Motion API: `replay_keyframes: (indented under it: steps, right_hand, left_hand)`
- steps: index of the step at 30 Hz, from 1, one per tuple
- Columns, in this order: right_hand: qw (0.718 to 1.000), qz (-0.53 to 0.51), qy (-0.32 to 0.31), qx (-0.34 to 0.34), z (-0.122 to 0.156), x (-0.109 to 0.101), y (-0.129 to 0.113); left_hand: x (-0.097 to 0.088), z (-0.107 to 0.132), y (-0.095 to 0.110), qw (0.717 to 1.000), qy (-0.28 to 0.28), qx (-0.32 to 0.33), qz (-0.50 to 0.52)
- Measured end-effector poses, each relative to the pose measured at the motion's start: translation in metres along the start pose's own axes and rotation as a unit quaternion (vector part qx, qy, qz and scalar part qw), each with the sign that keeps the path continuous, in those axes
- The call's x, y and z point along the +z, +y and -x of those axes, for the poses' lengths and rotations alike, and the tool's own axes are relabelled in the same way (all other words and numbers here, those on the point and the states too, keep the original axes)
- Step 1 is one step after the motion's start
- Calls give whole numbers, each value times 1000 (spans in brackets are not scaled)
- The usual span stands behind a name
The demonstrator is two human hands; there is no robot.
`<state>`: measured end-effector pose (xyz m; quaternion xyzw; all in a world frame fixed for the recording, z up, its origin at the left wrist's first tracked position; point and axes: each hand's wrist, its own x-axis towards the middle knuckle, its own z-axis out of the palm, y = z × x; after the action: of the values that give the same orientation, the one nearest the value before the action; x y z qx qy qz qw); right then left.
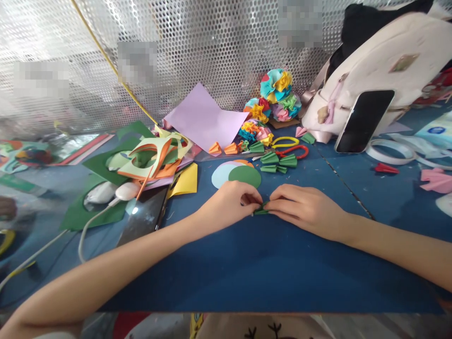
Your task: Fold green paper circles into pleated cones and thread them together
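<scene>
While I watch this head-camera feed from my remote station, the person's left hand [226, 205] and right hand [303, 207] meet near the middle of a blue tabletop [268, 268]. Both hands are closed in a pinch, their fingertips gripping a small piece of folded green paper [260, 211] from opposite sides, so I can see only its narrow ends.

At 12 o'clock from the hands, a green paper circle [245, 176] overlaps a pale blue paper circle [223, 175]. Just beyond them I read several green paper fans [273, 162] beside red-handled scissors [291, 151]. Ruffled multicoloured paper balls [277, 92] are piled further out, against a perforated metal screen [215, 47].

At 1 o'clock sits a cream bag [376, 70], with black fabric [381, 19] showing at its top; I cannot make out anything else inside it. A black-faced smartphone [363, 121] leans against its front. At 2 o'clock, a packet [437, 131] carries a blue oval label, too small for me to read. A white ribbon coil [390, 153] lies near a red folded-paper piece [386, 168].

At 10 o'clock, a lilac sheet [203, 117] and a yellow sheet [183, 182] border cut card scraps [151, 157]. Closer in at 9 o'clock, a white corded mouse [127, 190] rests on green card [93, 212], beside a dark tablet [144, 216].
</scene>
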<state>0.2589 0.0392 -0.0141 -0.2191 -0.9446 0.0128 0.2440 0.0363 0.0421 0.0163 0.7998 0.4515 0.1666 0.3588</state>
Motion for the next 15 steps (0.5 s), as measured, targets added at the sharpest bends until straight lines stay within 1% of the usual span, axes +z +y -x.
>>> replay_keyframes:
  steps: [5,10,13,15]
  right_hand:
    - [999,29,4,-28,-1,1,-2]
    - [999,16,-4,-31,1,1,-2]
    - [1000,-2,-6,-21,1,2,-1]
    - [999,-49,-6,4,1,1,-1]
  left_hand:
    - [-2,-2,-1,1000,-2,-2,15]
    - [-1,-2,-4,1000,5,22,5]
    - [0,0,-4,1000,1,25,-12]
    - [2,1,-3,999,8,27,-26]
